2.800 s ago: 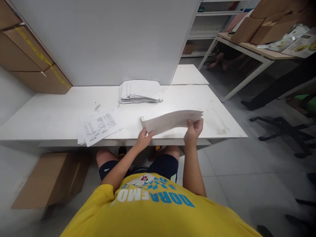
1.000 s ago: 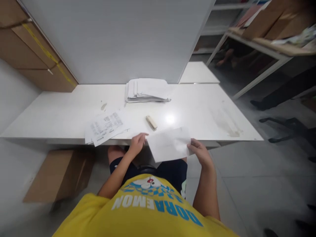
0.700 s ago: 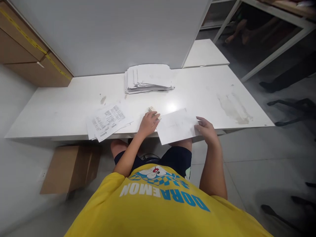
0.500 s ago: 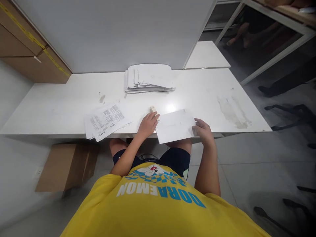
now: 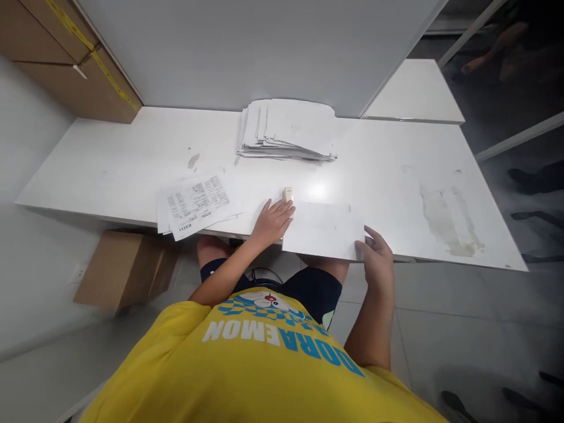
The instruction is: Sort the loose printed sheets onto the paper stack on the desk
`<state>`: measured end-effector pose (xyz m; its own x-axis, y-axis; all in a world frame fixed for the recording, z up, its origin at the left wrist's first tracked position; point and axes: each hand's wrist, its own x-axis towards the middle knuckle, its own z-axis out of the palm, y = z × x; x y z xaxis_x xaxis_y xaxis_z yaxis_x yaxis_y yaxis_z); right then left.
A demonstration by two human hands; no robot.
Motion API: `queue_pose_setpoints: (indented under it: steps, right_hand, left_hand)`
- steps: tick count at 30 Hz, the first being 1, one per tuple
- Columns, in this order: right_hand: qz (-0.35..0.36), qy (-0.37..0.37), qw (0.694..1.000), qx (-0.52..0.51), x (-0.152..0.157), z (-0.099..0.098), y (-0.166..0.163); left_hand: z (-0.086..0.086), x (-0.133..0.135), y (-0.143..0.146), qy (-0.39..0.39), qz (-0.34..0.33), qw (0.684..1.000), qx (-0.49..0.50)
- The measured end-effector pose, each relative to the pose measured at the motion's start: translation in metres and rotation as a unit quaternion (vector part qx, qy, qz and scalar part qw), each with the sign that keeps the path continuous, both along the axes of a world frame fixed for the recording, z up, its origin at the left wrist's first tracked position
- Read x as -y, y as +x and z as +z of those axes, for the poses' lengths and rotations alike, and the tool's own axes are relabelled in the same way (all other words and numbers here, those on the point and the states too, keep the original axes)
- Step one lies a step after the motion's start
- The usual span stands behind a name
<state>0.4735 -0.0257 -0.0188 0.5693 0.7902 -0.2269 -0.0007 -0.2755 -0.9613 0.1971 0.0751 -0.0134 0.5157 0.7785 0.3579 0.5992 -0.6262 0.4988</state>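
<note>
A white sheet of paper (image 5: pixel 324 229) lies at the desk's front edge, its near edge slightly over my lap. My left hand (image 5: pixel 274 222) rests at its left side with fingers stretched out flat. Its fingertips meet the near end of a small cream-coloured, stapler-like object (image 5: pixel 288 192), partly hidden by them. At the sheet's lower right corner, my right hand (image 5: pixel 375 251) pinches the paper, thumb on top. Whether the sheet is single or several layers, I cannot tell.
Printed sheets (image 5: pixel 200 202) lie overlapping to the left. A thick stack of paper (image 5: pixel 299 123) stands against the grey panel (image 5: pixel 264 47). Cardboard boxes are at the upper left (image 5: pixel 106 82) and under the desk (image 5: pixel 110 267). Another person's arm (image 5: pixel 493 53) shows at the far right.
The camera view has shifted and turned a little. My left fingers lie flatter beside the cream object. My right hand has come down to the sheet's lower right corner, and the sheet sits straighter.
</note>
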Motion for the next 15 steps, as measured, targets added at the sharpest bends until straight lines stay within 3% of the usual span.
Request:
queue_pose_setpoints:
  steps: [7,11,15]
  right_hand:
    - [-0.011,-0.035,0.999,0.008,-0.007,0.023,0.004]
    - [-0.006,-0.034,0.998,0.058,-0.010,0.046,0.012]
    - [-0.124,0.047,0.990,0.046,-0.020,0.085,0.021]
  left_hand:
    - [0.008,0.009,0.002,0.043,0.022,0.997,-0.064]
    - [0.008,0.012,-0.003,0.084,0.009,0.993,-0.079]
    - [0.003,0.014,-0.006,0.131,0.023,0.987,-0.089]
